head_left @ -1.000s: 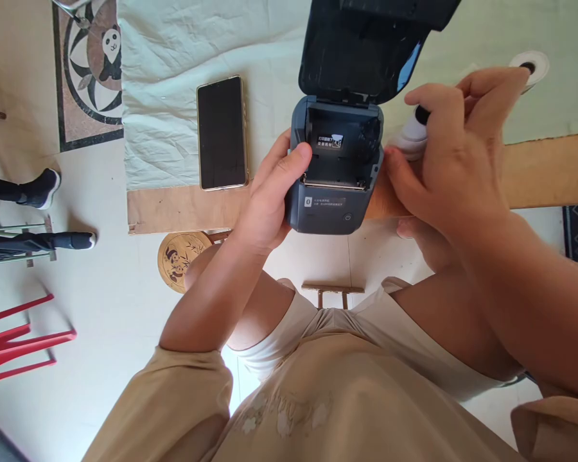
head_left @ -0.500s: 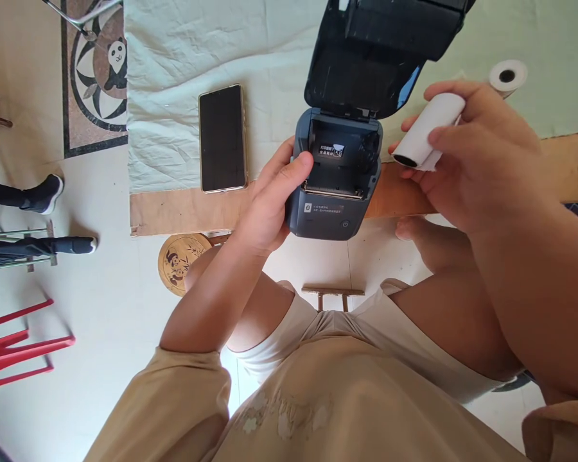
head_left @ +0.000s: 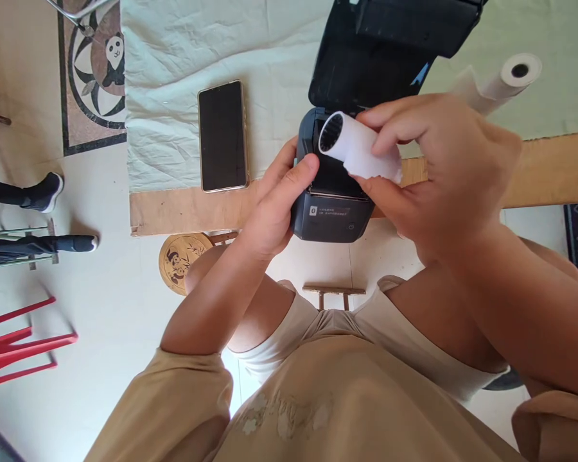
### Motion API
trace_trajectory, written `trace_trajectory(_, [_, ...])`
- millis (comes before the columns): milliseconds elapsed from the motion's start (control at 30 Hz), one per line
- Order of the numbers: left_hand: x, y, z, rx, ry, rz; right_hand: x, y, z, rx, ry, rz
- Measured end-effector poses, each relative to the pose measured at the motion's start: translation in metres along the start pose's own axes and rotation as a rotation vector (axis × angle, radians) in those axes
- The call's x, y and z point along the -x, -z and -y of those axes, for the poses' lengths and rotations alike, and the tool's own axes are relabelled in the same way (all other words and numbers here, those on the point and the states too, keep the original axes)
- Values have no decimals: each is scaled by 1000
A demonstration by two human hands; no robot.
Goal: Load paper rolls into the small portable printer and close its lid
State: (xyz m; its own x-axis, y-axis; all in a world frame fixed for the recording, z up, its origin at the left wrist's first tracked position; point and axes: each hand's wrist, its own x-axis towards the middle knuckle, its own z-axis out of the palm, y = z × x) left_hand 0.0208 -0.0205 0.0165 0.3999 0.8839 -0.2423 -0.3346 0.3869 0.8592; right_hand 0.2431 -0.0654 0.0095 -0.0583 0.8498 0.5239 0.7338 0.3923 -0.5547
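Note:
My left hand [head_left: 278,199] grips the left side of a dark label printer [head_left: 334,217], thumb over its rim. The printer's black lid [head_left: 366,58] is swung up and back, baring the paper bay. Over that bay my right hand [head_left: 443,160] pinches a white paper roll [head_left: 361,144], tilted with its hollow end facing left. The roll and fingers hide much of the bay; whether the roll touches its inside I cannot tell. Beyond my right hand, a second white roll [head_left: 503,80] lies on the cloth with a strip of paper loose.
A phone [head_left: 223,136] lies on the pale green cloth [head_left: 164,58] left of the printer. The table's bare wooden edge [head_left: 187,212] runs in front. A round stool [head_left: 180,260], a red plastic stool [head_left: 24,343] and another person's legs [head_left: 38,192] are to the left.
My right hand has moved left, carrying the paper roll from beside the printer to above its bay and turning it so the hollow end shows. My left hand keeps its grip.

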Motion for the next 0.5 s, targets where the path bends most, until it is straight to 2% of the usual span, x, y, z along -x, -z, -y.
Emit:
trace_trajectory(200, [1, 3, 5, -9, 2, 5, -5, 0, 1, 118, 203, -127])
trace_trajectory(367, [1, 5, 2, -59, -32, 58, -2, -2, -7, 135, 227, -53])
trace_trajectory(433, [1, 7, 3, -79, -26, 63, 0, -4, -9, 107, 227, -71])
trace_trajectory(500, [1, 11, 6, -87, -37, 89, 1, -8, -7, 96, 257, -150])
